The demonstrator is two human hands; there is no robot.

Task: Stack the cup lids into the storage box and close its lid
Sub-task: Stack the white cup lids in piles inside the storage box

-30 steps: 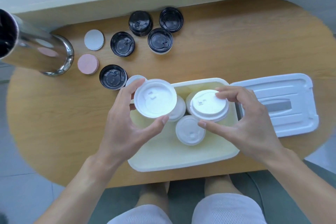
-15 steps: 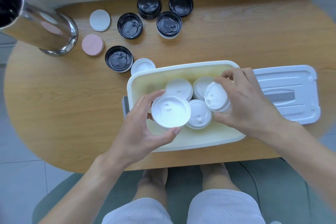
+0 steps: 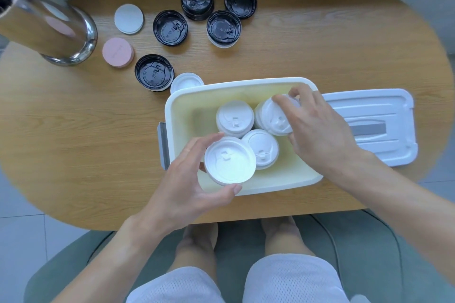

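Two white lids are in your grips: left hand (image 3: pixel 189 179) holds one (image 3: pixel 230 160) over the storage box (image 3: pixel 187 106), lower left; right hand (image 3: pixel 317 130) pinches another (image 3: pixel 273 115) upper right.

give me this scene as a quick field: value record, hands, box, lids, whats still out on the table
left hand: grips a white lid over the box's near-left corner
right hand: holds a tilted white lid at the box's far right
storage box: open, two more white lid stacks inside
box lid: off, on the table right of the box
black lids: on the table beyond the box
steel tumbler: far left
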